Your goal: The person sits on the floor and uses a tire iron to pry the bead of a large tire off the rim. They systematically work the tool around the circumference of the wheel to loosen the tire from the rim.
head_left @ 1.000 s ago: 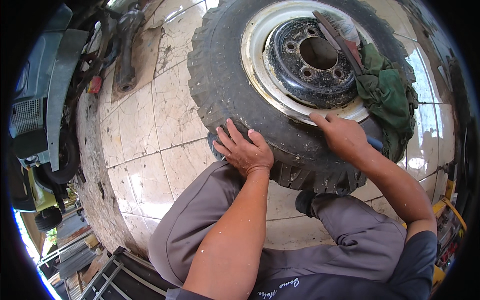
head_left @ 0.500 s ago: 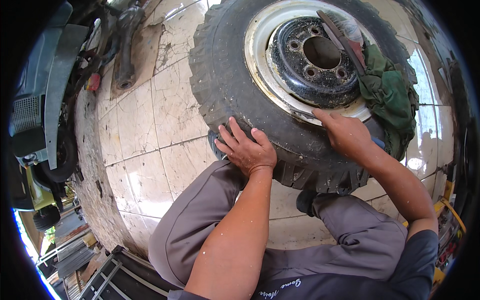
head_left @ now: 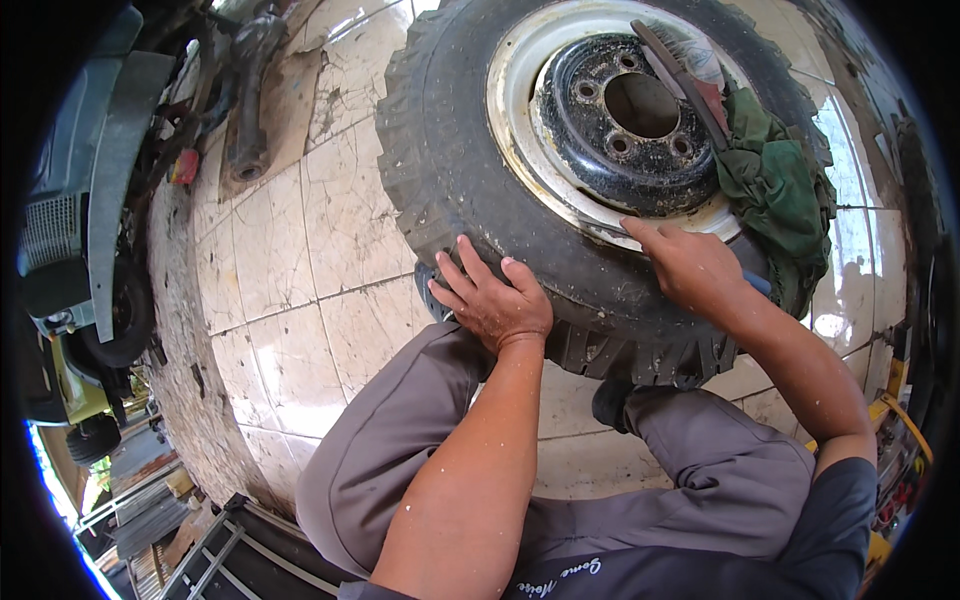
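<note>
A large off-road tire [head_left: 430, 150] lies flat in front of me. It is mounted on a wheel with a white rim [head_left: 510, 110] and a black, chipped centre [head_left: 560, 130]. My left hand [head_left: 500, 300] rests open on the near left sidewall, fingers spread. At the near edge of the rim, my right hand [head_left: 695, 268] is closed around a slim tool with a blue handle [head_left: 757, 283], forefinger stretched along it. Its thin metal end lies against the rim; the grip hides most of the tool. A bristle brush [head_left: 685, 80] and a crumpled green cloth [head_left: 770, 190] lie on the wheel's right side.
Cracked, dirty tiles [head_left: 270, 270] surround the tire. A rusty metal part [head_left: 250, 100] lies on cardboard at the far left. Beyond it stands a vehicle-like machine [head_left: 70, 220]. A metal frame [head_left: 230, 550] is at the lower left, a yellow frame [head_left: 895, 400] at right.
Hardly anything differs. My right hand and its tool have shifted very slightly left along the rim; my left hand stays on the tire.
</note>
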### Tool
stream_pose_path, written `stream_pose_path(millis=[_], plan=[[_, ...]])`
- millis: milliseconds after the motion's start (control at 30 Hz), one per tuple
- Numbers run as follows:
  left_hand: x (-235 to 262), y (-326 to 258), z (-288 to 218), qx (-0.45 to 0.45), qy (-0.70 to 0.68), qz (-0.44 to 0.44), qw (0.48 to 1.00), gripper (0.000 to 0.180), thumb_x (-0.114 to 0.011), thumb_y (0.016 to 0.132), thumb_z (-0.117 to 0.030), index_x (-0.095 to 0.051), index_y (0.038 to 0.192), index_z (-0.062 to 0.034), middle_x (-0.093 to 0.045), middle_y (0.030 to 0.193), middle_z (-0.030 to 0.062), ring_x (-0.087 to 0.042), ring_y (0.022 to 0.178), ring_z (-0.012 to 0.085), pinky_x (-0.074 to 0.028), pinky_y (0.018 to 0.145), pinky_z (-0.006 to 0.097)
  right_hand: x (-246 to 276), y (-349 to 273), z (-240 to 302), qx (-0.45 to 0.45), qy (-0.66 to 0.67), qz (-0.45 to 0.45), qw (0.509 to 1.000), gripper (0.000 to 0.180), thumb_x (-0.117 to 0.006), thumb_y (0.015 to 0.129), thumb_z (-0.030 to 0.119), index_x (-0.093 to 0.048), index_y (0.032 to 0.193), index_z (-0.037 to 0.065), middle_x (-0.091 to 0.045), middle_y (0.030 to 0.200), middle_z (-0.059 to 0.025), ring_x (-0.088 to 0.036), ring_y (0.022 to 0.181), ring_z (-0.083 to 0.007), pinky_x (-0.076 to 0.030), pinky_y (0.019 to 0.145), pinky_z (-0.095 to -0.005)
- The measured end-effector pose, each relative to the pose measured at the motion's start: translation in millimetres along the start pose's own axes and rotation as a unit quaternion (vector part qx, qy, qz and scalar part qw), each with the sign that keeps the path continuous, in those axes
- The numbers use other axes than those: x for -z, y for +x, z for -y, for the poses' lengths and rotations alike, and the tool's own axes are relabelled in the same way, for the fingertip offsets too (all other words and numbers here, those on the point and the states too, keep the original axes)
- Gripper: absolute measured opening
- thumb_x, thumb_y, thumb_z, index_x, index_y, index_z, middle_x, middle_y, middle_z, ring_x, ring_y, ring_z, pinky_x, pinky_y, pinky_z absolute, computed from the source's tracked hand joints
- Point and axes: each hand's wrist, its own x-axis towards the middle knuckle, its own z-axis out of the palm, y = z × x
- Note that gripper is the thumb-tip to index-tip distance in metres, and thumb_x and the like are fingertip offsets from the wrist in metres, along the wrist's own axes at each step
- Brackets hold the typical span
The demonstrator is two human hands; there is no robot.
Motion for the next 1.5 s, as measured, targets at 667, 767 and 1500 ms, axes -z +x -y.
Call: stream_pose_path(millis=[667, 767, 1500], plan=[[0.1, -1.8, -1.6, -0.014, 0.014, -0.012, 1.0, 0.067, -0.049, 0.096, -0.033, -0.036, 0.156, -0.0064, -0.032, 0.157, 0.0315, -0.024, 0.142, 0.0593, -0.024, 0.117, 0.065, 12.8, -54.6, -27.9, -0.043, 0.12, -0.008, 0.992, 0.063, -0.053, 0.092, -0.004, -0.045, 0.152, 0.015, -0.06, 0.127, -0.0235, -0.062, 0.107, -0.0439, -0.049, 0.091, -0.0495], [-3.5, 1.2, 0.9, -0.015, 0.011, -0.026, 0.999, 0.069, -0.051, 0.092, -0.036, -0.04, 0.154, -0.0083, -0.031, 0.158, 0.029, -0.023, 0.143, 0.0587, -0.03, 0.112, 0.065, 5.8, -51.3, -19.5, -0.022, 0.158, -0.052, 0.986, 0.06, -0.052, 0.092, -0.005, -0.045, 0.15, 0.007, -0.061, 0.125, -0.0265, -0.06, 0.113, -0.0447, -0.047, 0.097, -0.0474], [4.2, -0.2, -4.2, 0.006, -0.001, -0.001, 1.0, 0.067, -0.05, 0.096, -0.034, -0.037, 0.156, -0.0089, -0.032, 0.159, 0.029, -0.022, 0.145, 0.0567, -0.024, 0.118, 0.062, 15.9, -27.7, -6.6, -0.279, 0.491, 0.097, 0.82, 0.057, -0.044, 0.103, 0.009, -0.034, 0.159, 0.005, -0.062, 0.1, -0.0119, -0.062, 0.057, -0.0133, -0.054, 0.047, -0.0301]])
